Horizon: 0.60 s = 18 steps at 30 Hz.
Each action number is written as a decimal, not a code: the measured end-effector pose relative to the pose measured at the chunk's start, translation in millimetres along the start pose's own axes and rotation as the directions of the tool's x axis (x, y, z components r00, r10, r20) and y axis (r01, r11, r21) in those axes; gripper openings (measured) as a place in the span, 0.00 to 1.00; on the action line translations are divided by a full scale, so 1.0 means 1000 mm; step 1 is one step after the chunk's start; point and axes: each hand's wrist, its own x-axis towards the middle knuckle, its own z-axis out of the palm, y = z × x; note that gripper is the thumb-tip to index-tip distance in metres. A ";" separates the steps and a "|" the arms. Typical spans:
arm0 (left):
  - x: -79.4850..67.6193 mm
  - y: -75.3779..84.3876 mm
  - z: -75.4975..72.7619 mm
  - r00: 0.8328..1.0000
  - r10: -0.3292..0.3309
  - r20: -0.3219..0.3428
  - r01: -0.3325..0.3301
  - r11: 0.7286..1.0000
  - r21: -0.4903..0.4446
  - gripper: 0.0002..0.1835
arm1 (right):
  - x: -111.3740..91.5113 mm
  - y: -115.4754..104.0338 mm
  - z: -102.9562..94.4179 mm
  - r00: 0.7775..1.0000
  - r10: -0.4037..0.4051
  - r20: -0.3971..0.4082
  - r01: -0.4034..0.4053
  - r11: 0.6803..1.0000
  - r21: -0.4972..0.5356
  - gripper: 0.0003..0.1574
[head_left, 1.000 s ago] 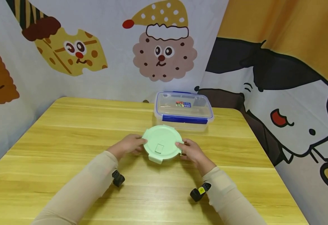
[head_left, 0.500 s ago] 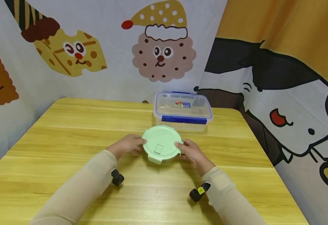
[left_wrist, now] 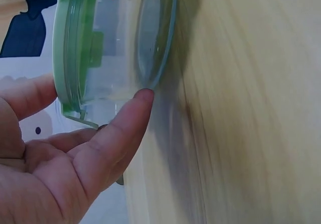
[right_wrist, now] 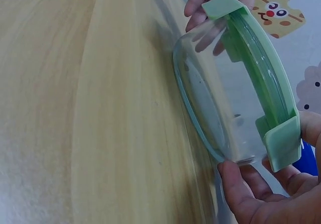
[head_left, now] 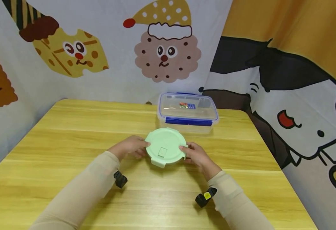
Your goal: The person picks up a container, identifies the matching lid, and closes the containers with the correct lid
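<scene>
A round clear glass food container with a pale green clip-on lid (head_left: 168, 143) is between my two hands, over the middle of the table. From the left, my left hand (head_left: 129, 147) holds it, thumb at the lid's rim; in the left wrist view a fingertip (left_wrist: 145, 94) touches the base edge. On the opposite side my right hand (head_left: 199, 157) grips the container, thumb on top of the lid and fingers below. The glass body (right_wrist: 225, 98) looks empty. Its base is very near the table; whether it touches is unclear. One side clip (right_wrist: 283, 142) hangs down beside my right hand.
Behind the round container stands a clear rectangular storage box (head_left: 189, 110) with a blue-edged lid and blue clips. The wooden table (head_left: 84, 127) ends at a cartoon-printed cloth (head_left: 113, 86) along the back and sides. Small black cameras (head_left: 120, 180) sit on both wrists.
</scene>
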 end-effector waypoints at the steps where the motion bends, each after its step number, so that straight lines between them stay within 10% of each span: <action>1: 0.000 0.000 0.000 1.000 -0.001 0.003 0.001 1.000 0.006 0.24 | 0.000 0.000 0.000 1.000 0.002 0.003 -0.002 1.000 0.000 0.30; 18: -0.002 0.002 -0.007 1.000 -0.025 -0.016 0.027 0.992 0.121 0.24 | 0.004 0.001 -0.001 1.000 0.017 0.014 -0.016 1.000 -0.024 0.29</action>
